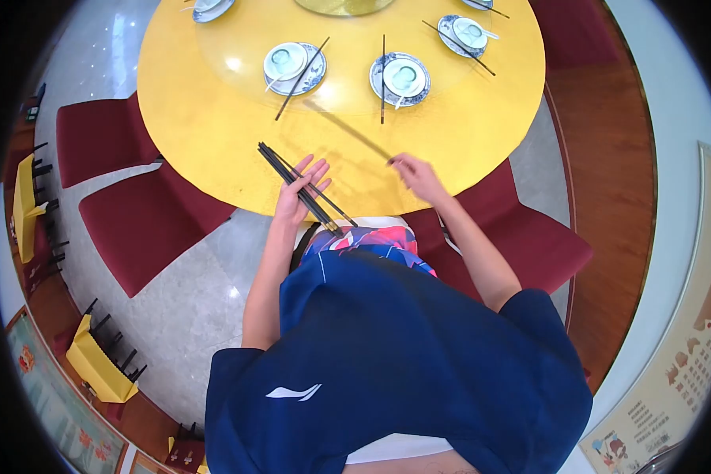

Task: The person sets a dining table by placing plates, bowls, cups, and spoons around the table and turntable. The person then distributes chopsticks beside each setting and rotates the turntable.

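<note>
My left hand (295, 196) holds a bundle of dark chopsticks (276, 163) slantwise over the near edge of the yellow round table (213, 134). Its thumb lies across the bundle, with the other fingers stretched out beneath; one chopstick splays away from the rest. Out to the right, my right hand (419, 178) pinches a chopstick (347, 129) by one end, blurred by motion and pointing up-left over the tabletop; whether it is one or a pair I cannot tell. Beyond the hands, dark chopsticks lie across a left plate (317, 77) and a middle plate (424, 88), both blue-patterned.
White bowls with spoons sit on the plates. Another setting with a plate (448, 25) and chopsticks stands farther right. Dark red chairs (144, 231) flank me on both sides, close to the table. At the top is part of a round centrepiece (344, 6).
</note>
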Tool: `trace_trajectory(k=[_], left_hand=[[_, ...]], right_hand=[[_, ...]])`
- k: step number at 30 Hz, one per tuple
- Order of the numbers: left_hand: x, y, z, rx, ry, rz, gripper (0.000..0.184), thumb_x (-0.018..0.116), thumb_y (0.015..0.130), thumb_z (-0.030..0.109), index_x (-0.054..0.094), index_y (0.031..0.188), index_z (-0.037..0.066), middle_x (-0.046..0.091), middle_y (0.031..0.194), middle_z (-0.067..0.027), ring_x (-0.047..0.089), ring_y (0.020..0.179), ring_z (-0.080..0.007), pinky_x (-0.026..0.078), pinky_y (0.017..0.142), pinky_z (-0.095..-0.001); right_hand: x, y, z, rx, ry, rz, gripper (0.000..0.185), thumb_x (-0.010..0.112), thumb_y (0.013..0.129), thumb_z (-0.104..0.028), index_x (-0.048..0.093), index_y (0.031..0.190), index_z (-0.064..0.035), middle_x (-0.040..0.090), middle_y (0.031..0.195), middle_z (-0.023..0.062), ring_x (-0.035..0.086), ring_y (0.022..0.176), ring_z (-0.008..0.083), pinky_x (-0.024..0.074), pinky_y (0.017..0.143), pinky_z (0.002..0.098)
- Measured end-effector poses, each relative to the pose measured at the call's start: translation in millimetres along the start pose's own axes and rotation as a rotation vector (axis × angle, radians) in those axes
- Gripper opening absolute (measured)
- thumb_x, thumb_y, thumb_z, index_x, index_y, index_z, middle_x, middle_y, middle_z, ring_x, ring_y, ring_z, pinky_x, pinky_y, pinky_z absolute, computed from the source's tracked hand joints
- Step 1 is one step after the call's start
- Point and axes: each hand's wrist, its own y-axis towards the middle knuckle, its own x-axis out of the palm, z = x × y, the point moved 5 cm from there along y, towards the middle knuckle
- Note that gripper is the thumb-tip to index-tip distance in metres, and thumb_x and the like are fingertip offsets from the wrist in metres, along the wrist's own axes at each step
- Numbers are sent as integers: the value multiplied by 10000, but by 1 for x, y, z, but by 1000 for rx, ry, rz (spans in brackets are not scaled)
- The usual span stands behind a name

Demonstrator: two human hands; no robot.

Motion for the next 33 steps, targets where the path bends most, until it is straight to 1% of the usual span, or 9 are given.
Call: trace_trajectory(k=[7, 9, 18, 22, 25, 27, 28, 30, 33], left_hand=[[0, -3, -2, 5, 11, 73, 519, 473, 918, 20, 290, 1403, -8, 380, 1390, -288, 415, 1299, -355, 421, 1017, -488], [6, -4, 1, 8, 26, 113, 513, 466, 922, 15, 290, 1404, -4, 379, 1390, -288, 415, 1299, -354, 423, 1016, -488], [-14, -1, -7, 36, 48, 284, 540, 461, 912, -6, 290, 1422, 30, 404, 1381, -253, 433, 1291, -307, 383, 1037, -514], [-16, 1, -12, 27, 21, 309, 536, 454, 913, -8, 294, 1423, 37, 395, 1389, -250, 433, 1292, -298, 387, 1037, -512], [-16, 4, -16, 21, 29, 313, 532, 456, 914, -7, 301, 1421, 41, 387, 1393, -249, 426, 1297, -299, 388, 1038, -510], [-16, 5, -16, 16, 26, 302, 531, 457, 914, -7, 303, 1420, 42, 387, 1392, -248, 426, 1297, -299, 387, 1040, -510], [-16, 6, -18, 16, 20, 293, 531, 459, 914, -8, 305, 1419, 43, 387, 1392, -248, 425, 1297, -299, 386, 1041, -511], [-12, 7, -18, 13, 28, 307, 531, 461, 912, -10, 307, 1418, 43, 390, 1389, -248, 427, 1294, -298, 386, 1042, -509], [-12, 8, -19, 10, 34, 327, 528, 464, 911, -13, 313, 1414, 42, 396, 1383, -246, 434, 1287, -296, 387, 1043, -506]], right_hand=[[-178, 91, -1, -149, -305, 564, 192, 564, 924, -230, 663, 1016, -93, 562, 627, 59, 490, 537, 147, 408, 534, 300], [-220, 117, -4, -115, -376, 637, 233, 567, 911, -298, 670, 1019, -119, 624, 708, 100, 581, 608, 200, 454, 586, 332], [-277, 189, 100, 201, -464, 655, 290, 619, 860, -384, 700, 983, -134, 687, 891, 115, 650, 821, 239, 493, 758, 342], [-285, 203, 125, 171, -447, 659, 294, 626, 861, -386, 704, 990, -133, 683, 857, 84, 638, 749, 193, 500, 678, 318], [-283, 202, 143, 303, -228, 644, 285, 663, 856, -316, 684, 1003, -73, 649, 778, 56, 588, 653, 138, 467, 554, 268], [-270, 196, 149, 409, 474, 644, 228, 700, 846, -214, 648, 961, -24, 595, 715, 34, 524, 589, 100, 408, 476, 222], [-271, 199, 159, 409, 476, 646, 228, 700, 846, -214, 648, 961, -24, 595, 715, 34, 524, 589, 100, 408, 476, 222], [-258, 215, 193, 420, 1103, 565, 171, 706, 838, -124, 608, 917, -9, 585, 715, 50, 511, 578, 118, 404, 472, 223], [-241, 219, 197, 419, 1398, 596, 120, 677, 856, -88, 599, 900, -9, 599, 732, 67, 551, 605, 144, 438, 501, 231]])
